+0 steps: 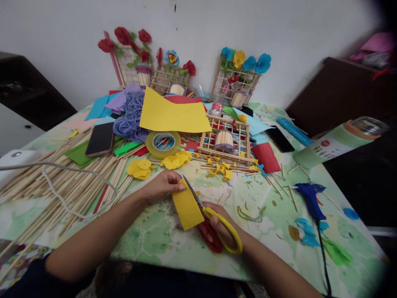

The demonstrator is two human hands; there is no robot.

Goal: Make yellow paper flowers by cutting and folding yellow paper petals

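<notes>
Between thumb and fingers, my left hand (169,185) pinches the upper end of a yellow paper strip (187,207). My right hand (221,225) grips a pair of scissors (228,231) with one yellow and one red handle loop. The scissor blades point up and left, along the strip's right edge near my left fingertips. Whether they are cutting into the paper I cannot tell. Just beyond my left hand lie yellow paper flowers (176,159). Small yellow paper scraps (221,169) are scattered past the scissors.
Thin wooden sticks (74,178) cover the left side, crossed by a white cable (66,207). A tape roll (163,144), purple yarn (132,116) and a large yellow sheet (173,114) sit ahead. At right are a blue glue gun (311,200) and a bottle (335,142).
</notes>
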